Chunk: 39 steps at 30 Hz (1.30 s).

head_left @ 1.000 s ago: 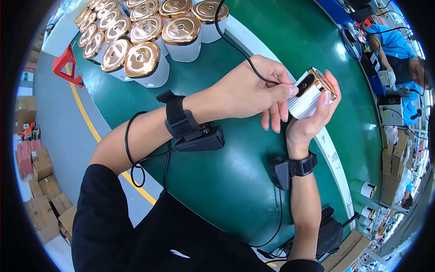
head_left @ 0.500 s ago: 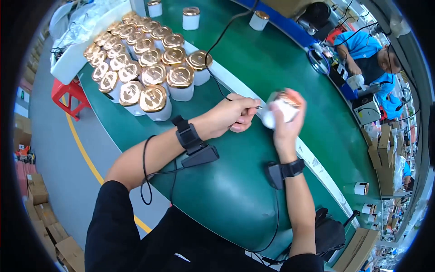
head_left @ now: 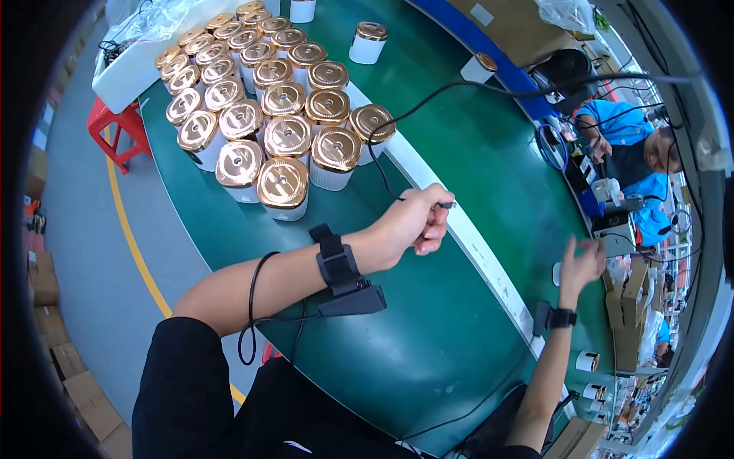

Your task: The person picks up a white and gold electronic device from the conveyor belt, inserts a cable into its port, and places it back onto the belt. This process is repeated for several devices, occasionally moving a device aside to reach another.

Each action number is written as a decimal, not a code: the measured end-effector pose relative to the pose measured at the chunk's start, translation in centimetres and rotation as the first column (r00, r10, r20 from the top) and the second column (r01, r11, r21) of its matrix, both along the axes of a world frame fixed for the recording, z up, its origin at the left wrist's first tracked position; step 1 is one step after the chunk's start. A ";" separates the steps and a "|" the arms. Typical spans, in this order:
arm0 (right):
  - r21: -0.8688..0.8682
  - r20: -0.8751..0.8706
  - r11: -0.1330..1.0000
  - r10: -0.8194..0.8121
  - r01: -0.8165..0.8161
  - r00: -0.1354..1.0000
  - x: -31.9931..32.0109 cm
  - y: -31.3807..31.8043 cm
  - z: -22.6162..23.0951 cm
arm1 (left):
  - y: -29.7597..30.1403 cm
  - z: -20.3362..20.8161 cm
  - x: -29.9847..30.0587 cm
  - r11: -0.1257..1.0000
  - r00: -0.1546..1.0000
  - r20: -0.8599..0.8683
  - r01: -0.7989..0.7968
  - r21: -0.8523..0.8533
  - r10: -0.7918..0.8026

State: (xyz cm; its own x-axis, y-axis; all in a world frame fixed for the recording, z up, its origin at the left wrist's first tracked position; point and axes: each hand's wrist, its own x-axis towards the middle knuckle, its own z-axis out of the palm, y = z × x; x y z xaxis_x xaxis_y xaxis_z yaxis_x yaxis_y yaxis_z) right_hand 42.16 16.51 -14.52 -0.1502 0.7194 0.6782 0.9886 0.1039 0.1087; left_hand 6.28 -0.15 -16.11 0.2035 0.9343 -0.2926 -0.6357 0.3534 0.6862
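Note:
My left hand (head_left: 419, 222) is closed in a pinch round the end of a thin black cable (head_left: 387, 180), whose small plug (head_left: 448, 204) pokes out past the fingertips. That hand is above the white strip, right of several upright white canister-shaped devices with shiny gold lids, the closest being a front device (head_left: 284, 183). Far to the right, my right hand (head_left: 583, 264) reaches over the green surface beyond the strip, fingers apart and slightly blurred. Beside it shows a white device (head_left: 556, 274), partly hidden behind the hand; I see none in its grasp.
A white strip (head_left: 489, 264) divides the green worktop (head_left: 367, 344). Beyond it stand single devices (head_left: 368, 43). A foam box (head_left: 126, 84) stands at the left, above a red stool (head_left: 115, 130). A co-worker in blue (head_left: 623, 126) sits across. The cable crosses overhead.
My right hand has moved right across the strip and let go of the white device it held up beside the plug. My left hand still pinches the cable end, slightly farther right and lower.

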 end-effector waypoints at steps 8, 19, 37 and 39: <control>-0.013 -0.735 0.859 0.338 -0.511 0.587 -27.1 16.3 -6.2 | 0.9 -0.2 0.1 0.988 0.997 -0.041 0.059 -0.141 -0.066; 0.233 -0.971 0.544 0.077 -0.806 -0.228 -25.9 18.8 -6.1 | 0.9 0.6 0.5 0.984 0.991 -0.099 0.077 -0.163 -0.094; 0.196 -0.980 0.542 0.087 -0.818 -0.177 -17.7 -12.0 -5.1 | -0.8 0.5 2.3 0.978 0.935 -0.342 0.153 0.139 -0.098; 0.190 -0.982 0.541 0.112 -0.820 -0.154 -17.8 -12.3 -4.5 | -1.0 0.2 2.4 0.981 0.932 -0.347 0.154 0.115 -0.105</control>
